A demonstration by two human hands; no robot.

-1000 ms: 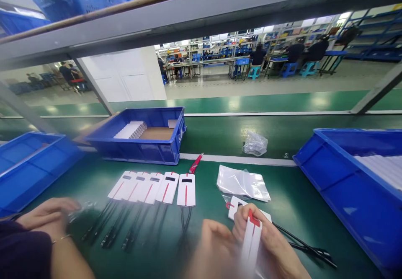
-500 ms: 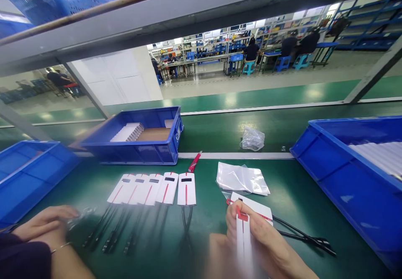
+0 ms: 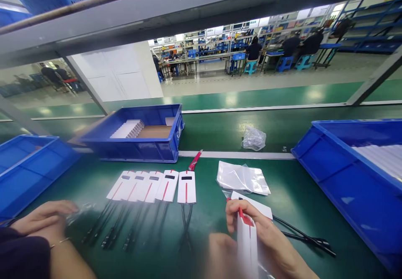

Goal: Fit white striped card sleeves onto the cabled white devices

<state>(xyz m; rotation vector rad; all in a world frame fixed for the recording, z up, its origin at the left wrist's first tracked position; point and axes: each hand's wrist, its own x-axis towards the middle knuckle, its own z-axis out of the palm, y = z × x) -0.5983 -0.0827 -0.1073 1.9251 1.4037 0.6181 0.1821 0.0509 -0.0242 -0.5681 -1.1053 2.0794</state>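
My right hand [image 3: 266, 233] is closed around a white plastic device [image 3: 246, 243] with a red top and a thin dark line down its narrow side. Clear film [image 3: 265, 272] shows below that hand. Close against the device's left side is my left hand [image 3: 220, 249], blurred and partly cut off, its grip unclear. Behind my right hand lies another white device [image 3: 256, 205] with black cables [image 3: 309, 239]. Several white devices with dark windows and red stripes, such as the nearest one [image 3: 186, 193], form a row to the left, cables toward me.
Another person's hands [image 3: 47, 218] rest at left beside crumpled film [image 3: 81, 212]. Clear bags [image 3: 241, 177], a red utility knife [image 3: 195, 161] and crumpled plastic [image 3: 253, 138] lie ahead. Blue bins [image 3: 138, 151] stand at the back, left and right [image 3: 342, 191]. A shelf beam [image 3: 201, 15] crosses above.
The held device has turned slightly and shifted right, showing more of its side. Clear film now shows beneath my right hand. The row of devices lies as before.
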